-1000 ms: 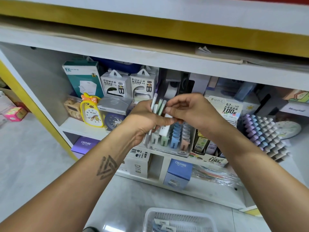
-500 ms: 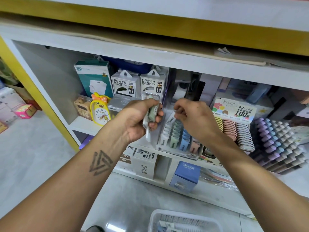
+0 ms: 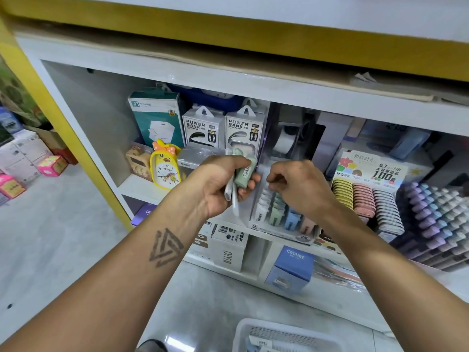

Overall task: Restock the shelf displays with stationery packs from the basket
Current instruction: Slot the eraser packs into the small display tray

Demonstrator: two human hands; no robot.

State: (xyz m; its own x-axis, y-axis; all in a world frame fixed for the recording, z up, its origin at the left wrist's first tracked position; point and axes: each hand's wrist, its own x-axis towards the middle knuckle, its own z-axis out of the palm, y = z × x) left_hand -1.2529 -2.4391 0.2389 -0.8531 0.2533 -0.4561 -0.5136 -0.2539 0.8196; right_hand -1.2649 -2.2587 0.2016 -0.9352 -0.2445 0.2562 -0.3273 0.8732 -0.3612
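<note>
My left hand (image 3: 218, 184) grips a few packs (image 3: 242, 171), green and white, just left of the clear display (image 3: 281, 217) on the shelf (image 3: 142, 184), my right hand (image 3: 299, 184) pinches a pack there, and the basket (image 3: 286, 336) sits near me.
</note>
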